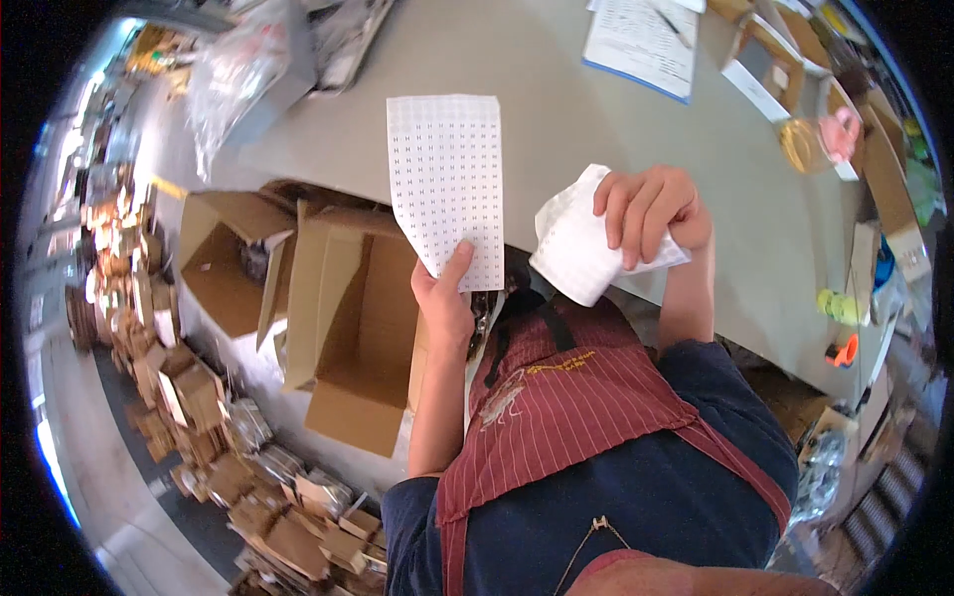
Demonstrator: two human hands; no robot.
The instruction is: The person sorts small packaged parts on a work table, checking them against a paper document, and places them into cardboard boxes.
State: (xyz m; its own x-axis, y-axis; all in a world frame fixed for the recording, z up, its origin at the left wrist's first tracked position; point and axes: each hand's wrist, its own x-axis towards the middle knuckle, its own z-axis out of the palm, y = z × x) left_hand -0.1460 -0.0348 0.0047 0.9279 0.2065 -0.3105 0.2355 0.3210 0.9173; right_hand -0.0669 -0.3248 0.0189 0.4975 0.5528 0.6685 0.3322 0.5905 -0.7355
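My left hand (447, 296) grips the lower edge of a white label sheet (447, 179), thumb on top. Rows of small dark printed marks cover the sheet, which is held out flat over the table's near edge. My right hand (651, 211) is closed on a crumpled piece of white paper (581, 248), folded and bent, with a loose corner below the fingers. The two papers are apart from each other, the crumpled one to the right and nearer my body.
On the grey table (477, 50) lies a clipboard (641, 45) with a pen. Cardboard trays (785, 60), a roll of tape (798, 146) and an orange item (843, 351) are at the right. An open cardboard box (363, 328) stands below the table, left of me.
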